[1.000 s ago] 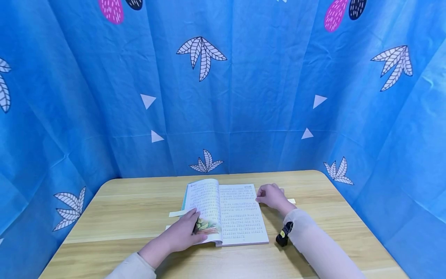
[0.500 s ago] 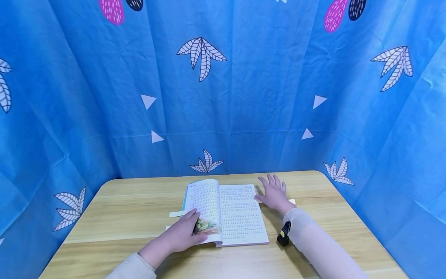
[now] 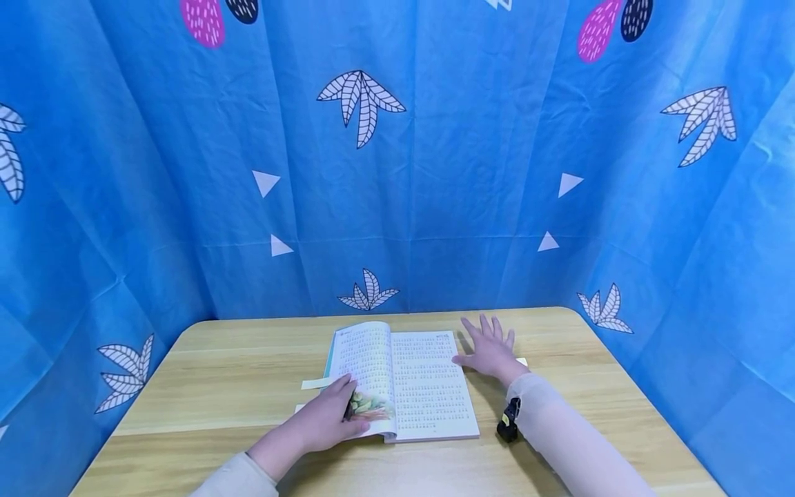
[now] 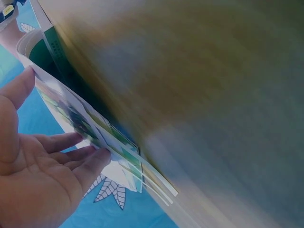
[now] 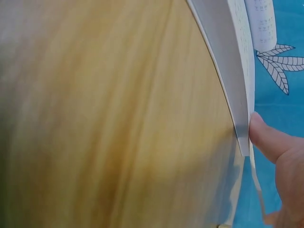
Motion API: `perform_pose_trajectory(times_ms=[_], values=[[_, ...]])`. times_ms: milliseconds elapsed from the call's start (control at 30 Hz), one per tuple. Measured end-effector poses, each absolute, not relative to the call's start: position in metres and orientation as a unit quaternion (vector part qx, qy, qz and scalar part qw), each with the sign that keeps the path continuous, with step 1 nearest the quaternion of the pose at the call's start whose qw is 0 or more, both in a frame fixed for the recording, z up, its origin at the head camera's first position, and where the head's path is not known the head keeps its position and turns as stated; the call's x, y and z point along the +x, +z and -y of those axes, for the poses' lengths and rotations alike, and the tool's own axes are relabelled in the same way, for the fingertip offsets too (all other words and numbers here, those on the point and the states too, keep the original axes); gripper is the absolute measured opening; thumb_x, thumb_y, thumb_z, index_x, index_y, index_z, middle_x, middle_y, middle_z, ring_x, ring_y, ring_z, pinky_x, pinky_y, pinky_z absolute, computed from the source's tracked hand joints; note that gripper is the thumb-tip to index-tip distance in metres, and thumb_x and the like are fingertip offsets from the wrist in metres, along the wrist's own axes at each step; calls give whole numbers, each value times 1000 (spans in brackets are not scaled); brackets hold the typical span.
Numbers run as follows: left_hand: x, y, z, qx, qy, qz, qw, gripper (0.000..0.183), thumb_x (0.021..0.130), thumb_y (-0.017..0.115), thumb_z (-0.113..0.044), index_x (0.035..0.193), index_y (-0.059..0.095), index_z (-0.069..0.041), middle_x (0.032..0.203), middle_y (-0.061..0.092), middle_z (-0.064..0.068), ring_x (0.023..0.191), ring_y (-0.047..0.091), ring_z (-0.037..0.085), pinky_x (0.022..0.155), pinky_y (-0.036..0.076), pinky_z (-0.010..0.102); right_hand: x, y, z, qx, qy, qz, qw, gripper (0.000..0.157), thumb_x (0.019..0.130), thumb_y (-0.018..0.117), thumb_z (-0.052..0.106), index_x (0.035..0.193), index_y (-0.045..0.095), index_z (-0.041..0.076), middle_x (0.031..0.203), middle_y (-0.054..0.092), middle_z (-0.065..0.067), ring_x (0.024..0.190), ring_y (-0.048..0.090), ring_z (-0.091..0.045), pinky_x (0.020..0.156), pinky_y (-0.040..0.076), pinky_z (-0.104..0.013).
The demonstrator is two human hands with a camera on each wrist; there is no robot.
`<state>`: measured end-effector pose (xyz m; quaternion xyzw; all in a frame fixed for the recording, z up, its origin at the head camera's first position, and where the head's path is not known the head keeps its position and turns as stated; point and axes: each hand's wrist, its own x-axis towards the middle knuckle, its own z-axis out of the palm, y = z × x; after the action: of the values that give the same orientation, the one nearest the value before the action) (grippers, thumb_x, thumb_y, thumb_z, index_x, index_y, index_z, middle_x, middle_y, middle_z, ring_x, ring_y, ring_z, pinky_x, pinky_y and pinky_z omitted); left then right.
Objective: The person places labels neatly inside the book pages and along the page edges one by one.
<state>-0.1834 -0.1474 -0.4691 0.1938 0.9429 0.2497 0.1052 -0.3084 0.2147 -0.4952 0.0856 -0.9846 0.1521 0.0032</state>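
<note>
An open book [image 3: 431, 386] with printed text lies on the table, its left pages arching up from the spine. My left hand [image 3: 319, 421] rests on the lower left page, fingers and thumb extended over a coloured picture. In the left wrist view, the fingertips [image 4: 104, 154] lie against that page. My right hand [image 3: 491, 353] is spread beside the upper right page, and its thumb [image 5: 261, 130] touches the page edge. A pale paper strip [image 3: 317, 383] sticks out from the book's left side. Another pale strip [image 3: 522, 361] shows beyond my right wrist.
The wooden table [image 3: 217, 373] extends around the book. Blue patterned curtain [image 3: 410, 172] hangs behind the table and along both sides. A small black device [image 3: 508, 421] is strapped at my right wrist.
My right hand has gone from bent fingers at the right page's edge to spread fingers, the thumb staying at the edge. My left hand and the book have stayed in place.
</note>
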Motion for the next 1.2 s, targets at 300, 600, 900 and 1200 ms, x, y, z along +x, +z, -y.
perform_pose_trajectory(times_ms=[300, 600, 900, 1200], values=[[-185, -468, 148, 201, 247, -942, 103, 90, 90, 70, -51, 148, 38, 10, 157, 29, 29, 143, 32, 45, 114, 33, 58, -308, -492, -220, 86, 150, 985, -23, 101, 83, 70, 64, 161, 21, 23, 164, 6, -26, 148, -3, -52, 108, -6, -78], [-184, -470, 149, 199, 262, -938, 111, 90, 91, 69, -52, 148, 38, 10, 157, 30, 29, 142, 33, 46, 113, 34, 58, -309, -490, -214, 70, 161, 984, -27, 94, 88, 68, 57, 162, 19, 23, 164, 1, -27, 147, -8, -53, 107, -13, -77], [-184, -469, 150, 205, 256, -939, 102, 88, 91, 69, -51, 148, 39, 10, 155, 32, 29, 142, 35, 45, 112, 36, 58, -312, -491, -213, 63, 167, 984, -24, 94, 89, 69, 55, 162, 18, 24, 164, 3, -28, 147, -11, -53, 105, -18, -76], [-185, -471, 150, 202, 256, -940, 104, 89, 91, 69, -51, 147, 39, 10, 156, 32, 29, 141, 35, 45, 112, 35, 58, -314, -495, -216, 64, 160, 985, -21, 102, 84, 71, 61, 162, 16, 26, 164, 3, -27, 147, -10, -52, 108, -10, -77]])
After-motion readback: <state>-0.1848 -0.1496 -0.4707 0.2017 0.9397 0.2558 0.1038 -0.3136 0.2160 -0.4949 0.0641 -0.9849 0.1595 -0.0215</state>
